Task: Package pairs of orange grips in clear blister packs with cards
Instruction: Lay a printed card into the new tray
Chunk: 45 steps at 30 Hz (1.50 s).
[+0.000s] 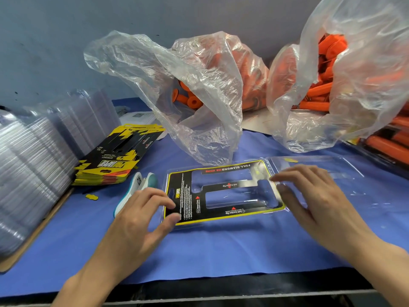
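An opened clear blister pack (318, 171) lies on the blue cloth in the middle. A black and yellow card (221, 187) sits in its left half, with two empty grip-shaped pockets. My left hand (141, 218) hovers at the card's left end, fingers relaxed, thumb and forefinger close to the pack's edge. My right hand (309, 196) is spread over the pack's hinge at the card's right end, fingers straight. Orange grips (188, 99) lie in a clear plastic bag behind the pack. More orange grips (321, 94) fill a second bag at the right.
A pile of printed cards (115, 156) lies at the left, beside tall stacks of empty clear blisters (33, 165). A white and teal stapler (135, 191) rests just left of the pack. Packed grips (389, 147) sit at the far right. The table's front edge (221, 295) runs below my wrists.
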### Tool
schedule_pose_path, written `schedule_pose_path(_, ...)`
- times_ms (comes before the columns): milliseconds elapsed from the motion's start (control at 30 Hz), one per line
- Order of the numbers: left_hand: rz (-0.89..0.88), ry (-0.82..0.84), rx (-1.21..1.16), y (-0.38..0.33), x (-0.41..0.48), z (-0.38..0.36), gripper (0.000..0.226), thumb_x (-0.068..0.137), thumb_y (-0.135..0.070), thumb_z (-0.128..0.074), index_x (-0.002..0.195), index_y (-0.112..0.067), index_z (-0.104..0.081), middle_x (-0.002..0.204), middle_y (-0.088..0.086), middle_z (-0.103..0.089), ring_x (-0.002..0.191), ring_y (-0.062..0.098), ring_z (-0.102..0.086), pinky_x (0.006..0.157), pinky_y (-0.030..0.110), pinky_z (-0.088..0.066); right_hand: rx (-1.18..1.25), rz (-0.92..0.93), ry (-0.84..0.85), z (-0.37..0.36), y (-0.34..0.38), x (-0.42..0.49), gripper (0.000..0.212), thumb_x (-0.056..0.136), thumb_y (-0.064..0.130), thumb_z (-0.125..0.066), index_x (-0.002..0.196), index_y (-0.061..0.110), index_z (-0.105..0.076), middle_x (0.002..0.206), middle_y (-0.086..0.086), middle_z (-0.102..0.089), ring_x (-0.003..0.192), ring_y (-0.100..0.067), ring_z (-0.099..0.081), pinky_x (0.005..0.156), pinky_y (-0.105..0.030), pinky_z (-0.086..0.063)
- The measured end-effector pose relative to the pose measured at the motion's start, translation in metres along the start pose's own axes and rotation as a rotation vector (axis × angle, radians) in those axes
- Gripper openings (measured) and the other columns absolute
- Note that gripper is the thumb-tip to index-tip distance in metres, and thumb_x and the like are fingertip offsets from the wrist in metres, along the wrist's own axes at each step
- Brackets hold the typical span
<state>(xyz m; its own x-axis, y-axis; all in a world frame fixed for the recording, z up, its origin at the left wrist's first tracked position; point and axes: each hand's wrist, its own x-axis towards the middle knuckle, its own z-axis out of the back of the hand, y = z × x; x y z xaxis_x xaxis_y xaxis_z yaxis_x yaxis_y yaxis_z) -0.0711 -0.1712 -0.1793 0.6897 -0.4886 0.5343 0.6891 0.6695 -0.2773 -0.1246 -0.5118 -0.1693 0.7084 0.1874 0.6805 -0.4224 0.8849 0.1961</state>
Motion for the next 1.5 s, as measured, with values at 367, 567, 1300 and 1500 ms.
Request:
schedule_pose_path(367, 0.112, -0.072, -0.101, -0.018, 0.057, -0.019, 0.028, 0.098, -0.048, -0.043, 0.107, -0.028, -0.059, 0.105, -0.015, -0.056, 0.102, 0.011, -0.054, 0.089, 0.025, -0.040, 0.052, -0.331, -0.005, -0.011, -0.020, 0.037, 0.022, 0.095, 0.010, -0.054, 0.112, 0.018, -0.065, 0.108, 0.002, -0.065, 0.103, -0.029, -0.059, 0.091, -0.048, -0.045)
schedule_pose_path(567, 0.108, 0.081, -0.102, -0.036, 0.072, -0.037, 0.033, 0.099, -0.052, -0.042, 0.117, -0.029, -0.058, 0.115, -0.017, -0.052, 0.108, 0.007, -0.048, 0.094, 0.024, -0.037, 0.030, -0.392, 0.159, -0.019, -0.023, 0.047, 0.022, 0.095, 0.013, -0.054, 0.106, 0.019, -0.072, 0.112, -0.001, -0.065, 0.103, -0.032, -0.056, 0.094, -0.047, -0.041)
schedule_pose_path(1300, 0.267, 0.320, 0.000, -0.028, 0.073, -0.053, 0.075, 0.087, -0.072, -0.018, 0.149, -0.032, -0.031, 0.153, -0.010, -0.030, 0.142, 0.010, -0.024, 0.118, 0.032, -0.019, -0.052, -0.360, 0.387, -0.020, -0.026, 0.039, 0.031, 0.099, 0.018, -0.045, 0.103, 0.034, -0.071, 0.139, 0.006, -0.052, 0.124, -0.023, -0.044, 0.106, -0.038, -0.031)
schedule_pose_path(1500, 0.270, 0.325, 0.007, -0.027, 0.072, -0.053, 0.076, 0.086, -0.073, -0.018, 0.149, -0.032, -0.031, 0.153, -0.010, -0.030, 0.142, 0.010, -0.023, 0.118, 0.031, -0.018, 0.019, -0.334, 0.409, -0.016, -0.026, 0.036, 0.029, 0.098, 0.026, -0.047, 0.110, 0.038, -0.070, 0.141, 0.012, -0.049, 0.127, -0.016, -0.039, 0.107, -0.030, -0.026)
